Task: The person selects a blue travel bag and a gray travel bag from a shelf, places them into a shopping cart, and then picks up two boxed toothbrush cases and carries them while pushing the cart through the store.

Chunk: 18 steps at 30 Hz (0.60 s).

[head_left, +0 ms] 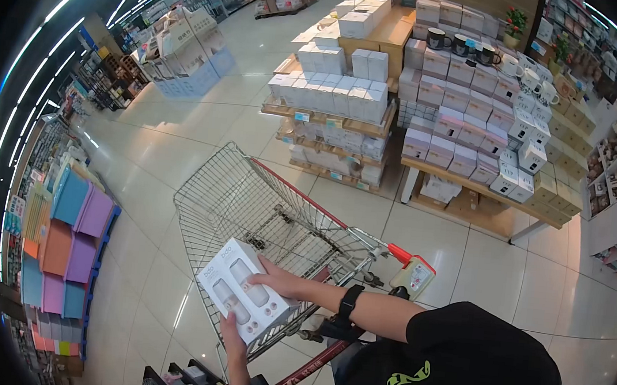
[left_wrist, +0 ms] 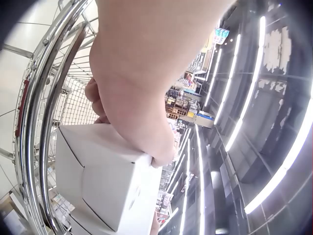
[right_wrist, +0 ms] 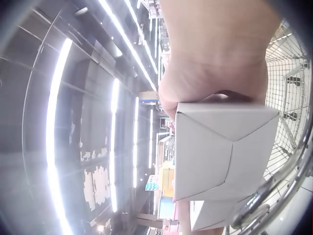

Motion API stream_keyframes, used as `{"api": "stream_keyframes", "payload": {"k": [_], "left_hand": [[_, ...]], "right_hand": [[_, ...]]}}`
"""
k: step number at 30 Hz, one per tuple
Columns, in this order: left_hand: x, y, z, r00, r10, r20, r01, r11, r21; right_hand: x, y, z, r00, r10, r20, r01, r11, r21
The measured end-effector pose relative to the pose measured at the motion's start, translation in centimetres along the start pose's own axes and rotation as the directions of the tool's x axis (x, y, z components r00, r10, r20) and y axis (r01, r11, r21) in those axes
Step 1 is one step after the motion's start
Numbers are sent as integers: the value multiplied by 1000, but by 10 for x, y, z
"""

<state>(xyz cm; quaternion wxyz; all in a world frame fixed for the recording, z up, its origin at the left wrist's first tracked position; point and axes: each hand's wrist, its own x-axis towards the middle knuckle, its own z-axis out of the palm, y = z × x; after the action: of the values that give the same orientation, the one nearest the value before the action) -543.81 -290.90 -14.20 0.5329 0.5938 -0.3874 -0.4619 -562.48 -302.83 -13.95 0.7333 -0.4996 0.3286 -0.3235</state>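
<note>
Both hands hold a white box with two pictured cups or bottles (head_left: 231, 277) above the near side of the shopping cart. The left hand (head_left: 232, 332) grips its lower left edge, thumb on the front. On the upper right side, the right hand (head_left: 277, 278) grips it, fingers over the edge. In the left wrist view the left hand (left_wrist: 137, 107) curls round the white carton (left_wrist: 102, 181). The right wrist view shows the right hand (right_wrist: 210, 83) against the carton's end (right_wrist: 220, 147); part of its fingers is hidden behind the box.
A wire shopping cart (head_left: 214, 184) with a red-trimmed rim stands below the box. Shelves of white boxes (head_left: 332, 92) and a tiered display of boxes (head_left: 462, 118) with mugs lie beyond it. Coloured bins (head_left: 83, 253) are stacked at the left, and tiled floor (head_left: 146, 200) lies between.
</note>
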Motion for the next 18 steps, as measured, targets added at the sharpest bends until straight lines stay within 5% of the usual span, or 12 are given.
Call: {"api": "stream_keyframes", "payload": {"k": [3, 7, 10, 18], "left_hand": [[31, 13, -13, 1000, -18, -9, 17, 997, -74], [73, 21, -25, 1000, -9, -17, 7, 995, -96], [95, 27, -21, 997, 42, -58, -31, 984, 177], [141, 59, 0, 988, 92, -127, -65, 977, 204]], "right_hand": [[35, -4, 10, 996, -81, 23, 79, 994, 74], [81, -18, 8, 999, 15, 42, -20, 992, 125], [107, -26, -5, 984, 30, 177, -68, 975, 212], [155, -70, -25, 955, 136, 262, -193, 960, 202]]}}
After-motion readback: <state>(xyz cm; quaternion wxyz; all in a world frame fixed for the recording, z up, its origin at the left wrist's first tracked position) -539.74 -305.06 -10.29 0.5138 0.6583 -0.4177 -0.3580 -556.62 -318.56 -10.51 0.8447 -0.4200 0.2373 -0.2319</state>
